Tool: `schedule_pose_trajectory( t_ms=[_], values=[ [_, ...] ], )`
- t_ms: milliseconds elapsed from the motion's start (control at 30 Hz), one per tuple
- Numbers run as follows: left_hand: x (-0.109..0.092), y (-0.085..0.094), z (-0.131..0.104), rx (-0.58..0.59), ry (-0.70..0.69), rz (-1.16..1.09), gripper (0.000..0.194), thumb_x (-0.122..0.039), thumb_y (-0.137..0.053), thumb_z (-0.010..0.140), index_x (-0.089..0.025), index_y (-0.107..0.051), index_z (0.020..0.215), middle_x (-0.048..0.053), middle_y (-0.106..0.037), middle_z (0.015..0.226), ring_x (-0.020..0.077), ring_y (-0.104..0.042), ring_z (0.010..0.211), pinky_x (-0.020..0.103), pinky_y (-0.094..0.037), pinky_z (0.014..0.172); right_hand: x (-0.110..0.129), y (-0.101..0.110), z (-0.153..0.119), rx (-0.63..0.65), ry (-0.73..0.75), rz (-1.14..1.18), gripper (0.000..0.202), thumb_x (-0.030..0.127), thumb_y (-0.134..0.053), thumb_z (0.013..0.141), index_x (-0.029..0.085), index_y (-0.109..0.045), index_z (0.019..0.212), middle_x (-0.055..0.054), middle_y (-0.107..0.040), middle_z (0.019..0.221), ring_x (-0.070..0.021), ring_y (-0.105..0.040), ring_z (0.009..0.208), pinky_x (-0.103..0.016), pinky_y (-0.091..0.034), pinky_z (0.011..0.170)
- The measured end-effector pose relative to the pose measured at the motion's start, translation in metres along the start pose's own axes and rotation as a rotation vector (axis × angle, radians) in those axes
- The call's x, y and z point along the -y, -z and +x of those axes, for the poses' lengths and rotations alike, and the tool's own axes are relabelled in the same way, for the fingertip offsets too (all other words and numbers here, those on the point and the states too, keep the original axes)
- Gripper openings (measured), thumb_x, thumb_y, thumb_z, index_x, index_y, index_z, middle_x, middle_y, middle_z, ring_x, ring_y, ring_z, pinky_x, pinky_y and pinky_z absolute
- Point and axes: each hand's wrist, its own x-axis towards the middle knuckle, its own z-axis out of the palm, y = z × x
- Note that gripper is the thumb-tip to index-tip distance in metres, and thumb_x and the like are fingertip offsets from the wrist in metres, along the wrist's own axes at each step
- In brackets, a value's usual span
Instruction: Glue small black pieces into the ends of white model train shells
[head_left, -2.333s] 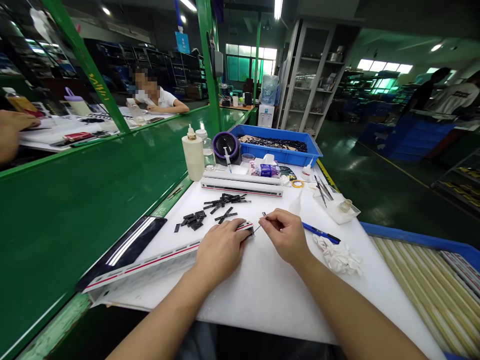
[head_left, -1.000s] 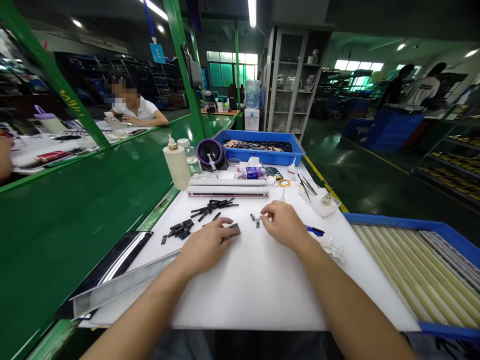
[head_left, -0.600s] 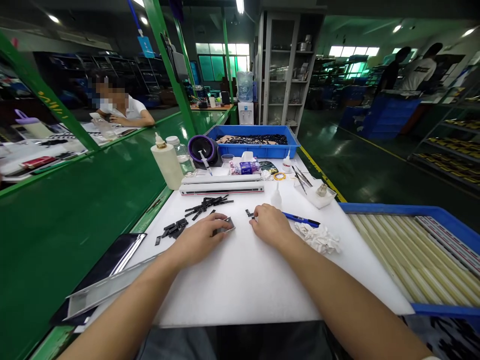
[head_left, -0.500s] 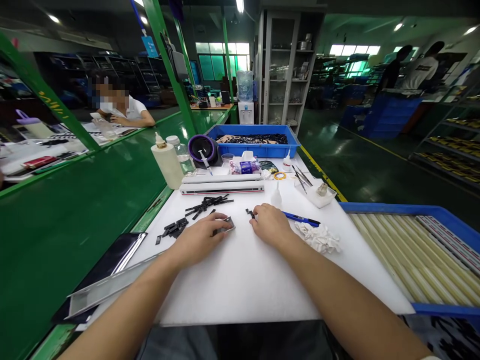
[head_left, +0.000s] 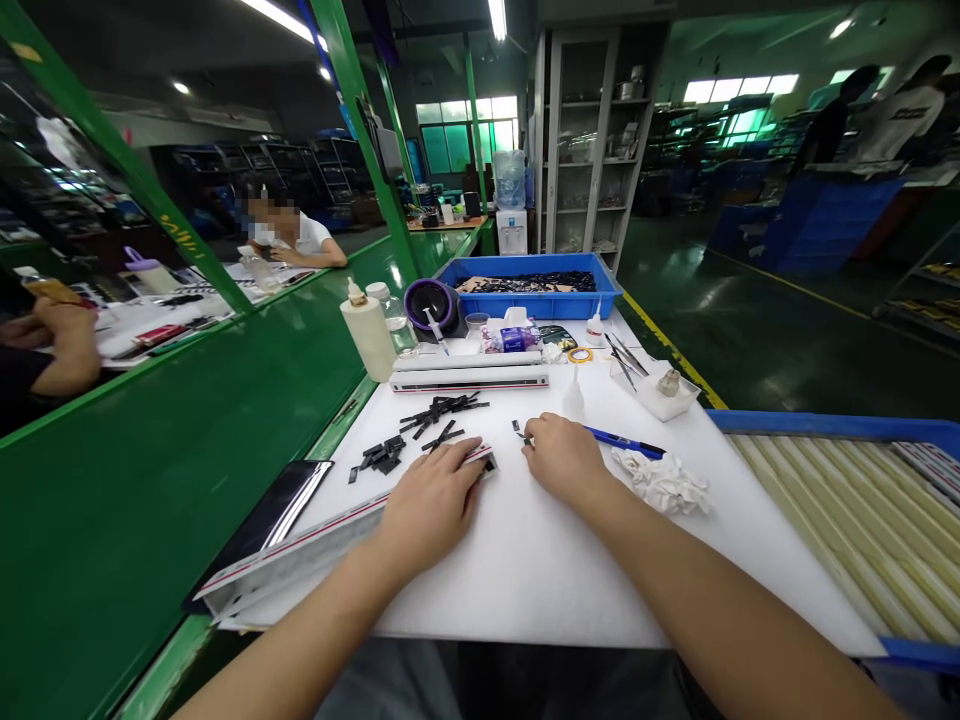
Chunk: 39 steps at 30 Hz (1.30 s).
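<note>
My left hand [head_left: 435, 500] is closed over the right end of a long grey channel with a red stripe [head_left: 300, 550], which slants down to the lower left. My right hand [head_left: 562, 455] has its fingertips pinched together on the white mat [head_left: 525, 580], at a small black piece [head_left: 517, 427] that shows just beyond them. Beyond my left hand lie a pile of black strips [head_left: 439, 408] and a cluster of shorter black pieces [head_left: 379, 457]. A blue pen [head_left: 626, 443] and crumpled white tissue [head_left: 664, 482] are right of my right hand.
Two more channels [head_left: 471, 378] lie across the mat's back, near bottles [head_left: 367, 330] and a blue bin [head_left: 525, 303]. At right are a small tray [head_left: 667, 400] with tweezers and a blue crate [head_left: 832, 425]. People sit at the left bench.
The camera view has shifted, moving the scene rightward. The channel under my left hand has tipped, so its red-striped side now shows. My right hand stays at the small black pieces.
</note>
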Motion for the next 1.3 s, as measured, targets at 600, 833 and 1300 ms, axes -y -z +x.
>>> schedule_pose_trajectory(
  t_ms=[600, 833, 1300],
  values=[
    [-0.06, 0.001, -0.003, -0.08, -0.226, -0.109, 0.029, -0.009, -0.05, 0.081, -0.02, -0.065, 0.102, 0.009, -0.055, 0.134, 0.0266, -0.056, 0.11, 0.043, -0.051, 0.086, -0.02, 0.004, 0.017, -0.11, -0.104, 0.426, 0.013, 0.024, -0.06, 0.08, 0.022, -0.072, 0.075, -0.001, -0.073, 0.08, -0.0166, -0.065, 0.079, -0.026, -0.045, 0.076],
    [-0.077, 0.004, -0.001, -0.158, -0.458, -0.117, 0.013, -0.016, -0.049, 0.088, -0.018, -0.061, 0.087, 0.007, -0.053, 0.139, 0.0238, -0.05, 0.124, 0.041, -0.043, 0.103, -0.022, 0.012, 0.009, -0.132, -0.031, 0.485, 0.015, 0.026, -0.054, 0.084, 0.022, -0.068, 0.079, 0.0, -0.071, 0.081, -0.015, -0.063, 0.075, -0.026, -0.044, 0.072],
    [0.099, 0.03, -0.15, -0.039, 0.162, -0.205, 0.063, -0.03, -0.051, 0.088, -0.02, -0.034, 0.148, 0.009, -0.05, 0.144, 0.0245, -0.051, 0.128, 0.038, -0.043, 0.109, 0.075, 0.044, -0.043, -0.197, 0.366, 0.734, 0.01, 0.029, -0.061, 0.085, 0.024, -0.068, 0.08, -0.002, -0.058, 0.086, -0.0152, -0.055, 0.073, -0.029, -0.048, 0.067]
  ],
)
